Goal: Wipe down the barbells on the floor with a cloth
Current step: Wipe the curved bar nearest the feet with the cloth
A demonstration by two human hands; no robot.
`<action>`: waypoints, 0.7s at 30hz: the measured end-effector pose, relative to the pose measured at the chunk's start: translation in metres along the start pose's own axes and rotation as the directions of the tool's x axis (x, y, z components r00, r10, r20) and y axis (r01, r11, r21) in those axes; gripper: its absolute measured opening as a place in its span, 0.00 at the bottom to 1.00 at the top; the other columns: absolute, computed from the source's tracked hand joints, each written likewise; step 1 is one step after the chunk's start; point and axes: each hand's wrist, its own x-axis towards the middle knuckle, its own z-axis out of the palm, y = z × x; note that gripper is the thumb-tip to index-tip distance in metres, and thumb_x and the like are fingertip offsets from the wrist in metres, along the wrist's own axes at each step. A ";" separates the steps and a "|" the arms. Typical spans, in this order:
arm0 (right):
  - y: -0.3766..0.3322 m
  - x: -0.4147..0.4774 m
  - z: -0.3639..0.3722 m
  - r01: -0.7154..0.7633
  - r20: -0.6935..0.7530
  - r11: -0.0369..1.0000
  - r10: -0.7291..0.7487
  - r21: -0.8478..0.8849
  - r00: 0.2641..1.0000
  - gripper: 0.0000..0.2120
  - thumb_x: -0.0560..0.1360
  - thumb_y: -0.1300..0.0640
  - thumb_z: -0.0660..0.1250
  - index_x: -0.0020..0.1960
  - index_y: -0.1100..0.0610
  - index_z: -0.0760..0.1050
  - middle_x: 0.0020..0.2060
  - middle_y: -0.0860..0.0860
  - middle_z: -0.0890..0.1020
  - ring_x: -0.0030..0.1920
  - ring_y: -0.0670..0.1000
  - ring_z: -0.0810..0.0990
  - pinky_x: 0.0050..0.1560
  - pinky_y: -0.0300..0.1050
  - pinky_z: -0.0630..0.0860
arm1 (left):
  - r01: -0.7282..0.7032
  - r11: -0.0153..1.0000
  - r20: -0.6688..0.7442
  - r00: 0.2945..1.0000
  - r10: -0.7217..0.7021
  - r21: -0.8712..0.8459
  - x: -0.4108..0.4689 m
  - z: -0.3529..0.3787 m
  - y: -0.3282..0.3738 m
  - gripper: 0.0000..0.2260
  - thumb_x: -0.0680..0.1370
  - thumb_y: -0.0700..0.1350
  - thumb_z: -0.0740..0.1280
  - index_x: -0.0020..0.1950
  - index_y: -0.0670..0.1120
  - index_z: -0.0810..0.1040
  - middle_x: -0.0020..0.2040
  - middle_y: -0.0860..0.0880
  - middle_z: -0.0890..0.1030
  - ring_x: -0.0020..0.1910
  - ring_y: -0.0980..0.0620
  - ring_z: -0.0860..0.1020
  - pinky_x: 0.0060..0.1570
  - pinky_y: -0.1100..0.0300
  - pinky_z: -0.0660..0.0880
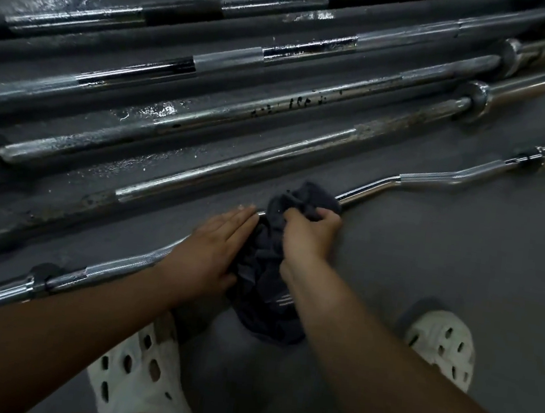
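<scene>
A dark, crumpled cloth (262, 273) is bunched over the middle of a chromed curl bar (436, 183), which is laid on the grey floor (461, 268) nearest the person. Its long axis is run from lower left to upper right, parallel to the straight barbells (241, 114) beyond, some spotted with rust. The cloth is clenched in the right hand (308, 234). The left hand (211, 250) is laid flat on the bar, fingers straight.

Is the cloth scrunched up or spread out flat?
Scrunched up. The dark cloth sits bunched in folds on the bent bar, and the right hand grips its top.
</scene>
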 end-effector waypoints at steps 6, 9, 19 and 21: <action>-0.036 0.050 -0.034 0.225 -0.157 0.955 -0.257 -0.195 0.954 0.13 0.70 0.68 0.67 0.53 0.56 0.78 0.52 0.57 0.82 0.48 0.57 0.82 0.45 0.42 0.77 | -0.004 1.000 -0.020 1.000 0.004 -0.001 -0.002 0.000 -0.002 0.40 0.67 0.49 0.66 0.77 0.36 0.61 0.77 0.36 0.61 0.75 0.39 0.64 0.74 0.47 0.61; 0.010 -0.001 -0.009 0.593 0.255 0.404 -0.634 -0.697 0.730 0.14 0.73 0.61 0.65 0.57 0.52 0.78 0.59 0.57 0.75 0.57 0.62 0.74 0.60 0.50 0.70 | -0.008 0.999 -0.013 1.000 0.008 0.037 -0.001 0.000 0.001 0.40 0.65 0.47 0.70 0.74 0.34 0.65 0.74 0.34 0.66 0.72 0.36 0.68 0.72 0.45 0.62; 0.024 -0.008 -0.019 0.697 0.577 0.098 -0.486 -0.710 0.656 0.25 0.73 0.60 0.64 0.70 0.51 0.72 0.74 0.55 0.66 0.64 0.63 0.72 0.63 0.54 0.71 | 0.097 0.985 -0.058 0.994 -0.090 0.141 -0.037 0.009 0.007 0.39 0.65 0.48 0.68 0.75 0.35 0.66 0.76 0.35 0.62 0.75 0.37 0.62 0.73 0.42 0.63; 0.032 -0.020 -0.014 0.793 0.744 0.015 -0.333 -0.610 0.579 0.27 0.75 0.60 0.62 0.73 0.48 0.68 0.77 0.52 0.62 0.67 0.61 0.71 0.64 0.54 0.73 | 0.097 0.985 -0.039 0.995 -0.093 0.140 -0.038 0.011 0.007 0.42 0.62 0.51 0.67 0.75 0.35 0.66 0.76 0.35 0.63 0.76 0.37 0.62 0.74 0.43 0.61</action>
